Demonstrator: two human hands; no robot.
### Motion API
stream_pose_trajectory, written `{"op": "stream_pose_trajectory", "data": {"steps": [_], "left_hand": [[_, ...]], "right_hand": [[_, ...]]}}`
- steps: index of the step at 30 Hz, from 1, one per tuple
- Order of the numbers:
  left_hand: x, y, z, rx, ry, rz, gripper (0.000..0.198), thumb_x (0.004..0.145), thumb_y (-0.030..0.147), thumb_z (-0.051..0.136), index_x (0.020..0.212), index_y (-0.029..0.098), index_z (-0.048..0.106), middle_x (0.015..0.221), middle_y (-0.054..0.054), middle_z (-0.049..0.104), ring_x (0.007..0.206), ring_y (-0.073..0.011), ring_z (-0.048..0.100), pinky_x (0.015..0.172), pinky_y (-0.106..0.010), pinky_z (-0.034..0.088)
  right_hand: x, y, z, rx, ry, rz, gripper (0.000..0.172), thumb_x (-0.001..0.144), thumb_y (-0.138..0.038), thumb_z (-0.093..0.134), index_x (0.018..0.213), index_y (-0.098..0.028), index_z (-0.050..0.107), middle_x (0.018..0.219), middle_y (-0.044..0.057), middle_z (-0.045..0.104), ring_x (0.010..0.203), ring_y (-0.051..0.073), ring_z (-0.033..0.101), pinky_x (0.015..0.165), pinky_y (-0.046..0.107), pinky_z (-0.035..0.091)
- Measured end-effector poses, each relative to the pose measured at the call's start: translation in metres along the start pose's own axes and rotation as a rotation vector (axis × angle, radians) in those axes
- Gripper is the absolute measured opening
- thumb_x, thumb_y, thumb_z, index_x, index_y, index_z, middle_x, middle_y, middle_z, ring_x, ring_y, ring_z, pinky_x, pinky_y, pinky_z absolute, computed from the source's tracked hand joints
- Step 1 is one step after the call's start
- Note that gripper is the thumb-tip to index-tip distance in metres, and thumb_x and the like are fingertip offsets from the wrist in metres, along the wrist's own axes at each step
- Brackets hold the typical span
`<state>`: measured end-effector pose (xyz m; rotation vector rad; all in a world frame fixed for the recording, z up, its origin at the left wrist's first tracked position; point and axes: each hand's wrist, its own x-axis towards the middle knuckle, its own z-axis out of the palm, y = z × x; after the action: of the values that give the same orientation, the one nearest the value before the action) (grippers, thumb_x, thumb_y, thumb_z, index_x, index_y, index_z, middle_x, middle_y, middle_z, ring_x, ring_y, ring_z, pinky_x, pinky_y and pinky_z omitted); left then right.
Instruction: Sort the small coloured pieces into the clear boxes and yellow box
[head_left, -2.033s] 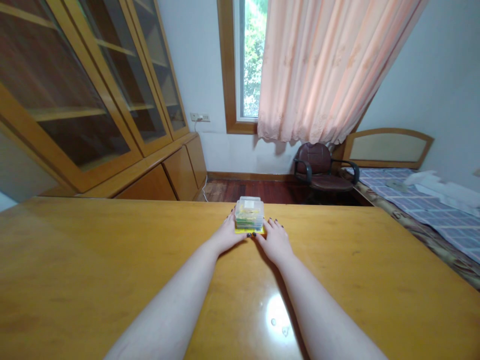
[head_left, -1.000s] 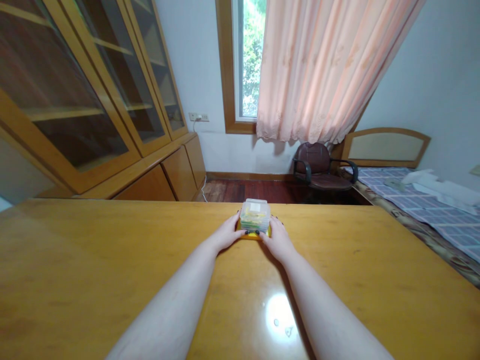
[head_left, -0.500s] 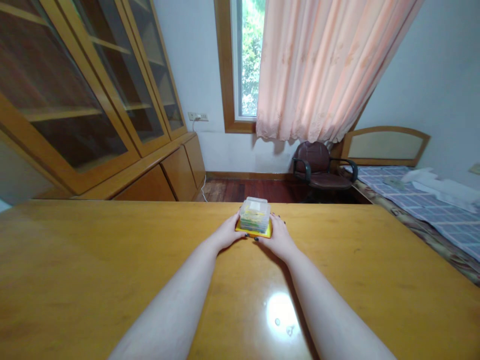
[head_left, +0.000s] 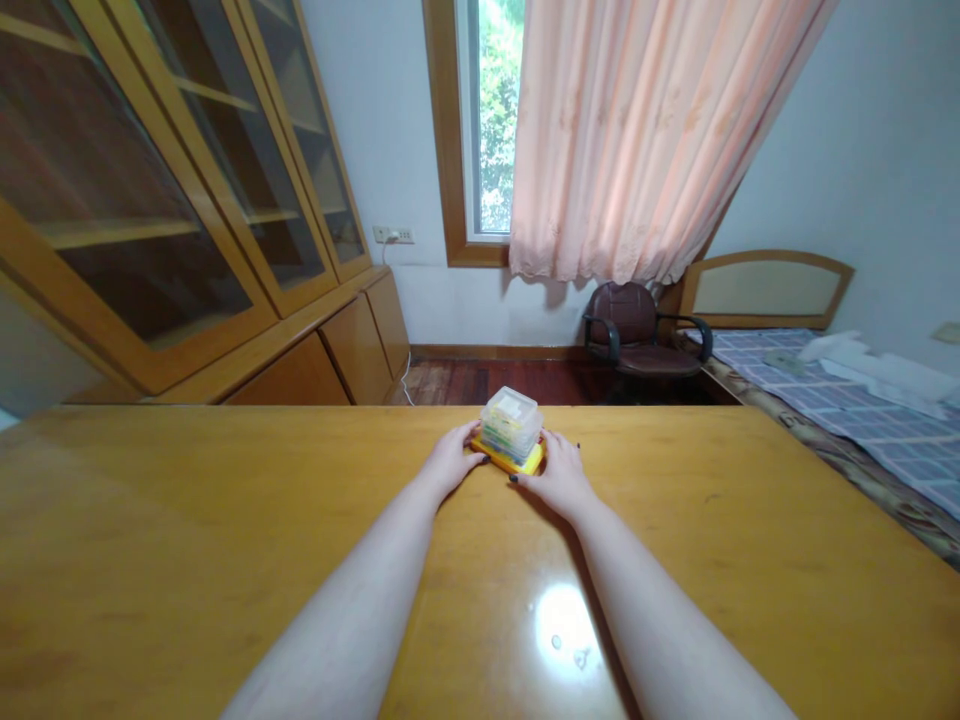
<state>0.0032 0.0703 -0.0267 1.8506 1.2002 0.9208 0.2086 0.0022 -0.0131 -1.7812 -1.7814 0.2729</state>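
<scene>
Near the far edge of the wooden table (head_left: 300, 560) sits a small clear plastic box (head_left: 510, 425) with green and yellow contents and a white patch on top. Under it is a flat yellow base (head_left: 531, 462). Both are turned at an angle to the table edge. My left hand (head_left: 452, 460) grips the base's left side, thumb along the front. On the right side, my right hand (head_left: 559, 468) holds the base between thumb and fingers. Some fingertips are hidden behind the box.
Beyond the table stand a glass-door cabinet (head_left: 330, 300) on the left and a dark red armchair (head_left: 634, 335). A bed (head_left: 817, 385) with a checked cover lies to the right. A pink curtain (head_left: 615, 150) hangs over the window.
The clear box and yellow base have rotated: their left side has swung away from me, their right front corner toward me. My left hand has shifted slightly with them.
</scene>
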Motion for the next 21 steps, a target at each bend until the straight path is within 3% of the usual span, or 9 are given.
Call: {"op": "stream_pose_trajectory", "data": {"steps": [4,8,15,21], "left_hand": [[-0.004,0.005,-0.001,0.204,-0.058,0.087,0.067,0.065,0.025,0.069,0.127,0.019,0.044,0.129,-0.010,0.050,0.118,-0.0249,0.046,0.103,-0.039,0.032],[-0.011,0.013,0.001,0.401,-0.098,0.062,0.073,0.069,0.040,0.065,0.133,0.018,0.037,0.133,-0.012,0.045,0.122,-0.0273,0.041,0.104,-0.040,0.029],[-0.017,0.018,0.005,0.560,-0.117,0.019,0.064,0.080,0.048,0.046,0.133,0.013,0.036,0.138,-0.013,0.039,0.127,-0.0263,0.034,0.107,-0.039,0.022],[-0.029,0.021,0.017,0.719,-0.088,-0.001,0.065,0.082,0.050,0.041,0.133,0.012,0.035,0.142,-0.014,0.032,0.131,-0.0274,0.026,0.109,-0.044,0.012]], "right_hand": [[-0.003,0.002,0.002,-0.025,0.035,0.077,0.088,0.051,-0.056,0.069,0.124,-0.018,0.039,0.117,0.012,0.051,0.111,0.030,0.043,0.100,0.048,0.022],[-0.011,0.002,0.004,-0.057,0.126,0.166,0.086,0.053,-0.056,0.068,0.124,-0.017,0.039,0.119,0.014,0.050,0.114,0.033,0.042,0.101,0.052,0.015],[-0.019,-0.006,0.002,-0.133,0.190,0.196,0.081,0.057,-0.051,0.065,0.123,-0.013,0.040,0.116,0.016,0.052,0.112,0.034,0.043,0.101,0.055,0.010],[-0.035,0.001,-0.006,-0.211,0.236,0.290,0.083,0.059,-0.050,0.063,0.125,-0.006,0.038,0.118,0.021,0.050,0.112,0.035,0.042,0.102,0.055,0.009]]}}
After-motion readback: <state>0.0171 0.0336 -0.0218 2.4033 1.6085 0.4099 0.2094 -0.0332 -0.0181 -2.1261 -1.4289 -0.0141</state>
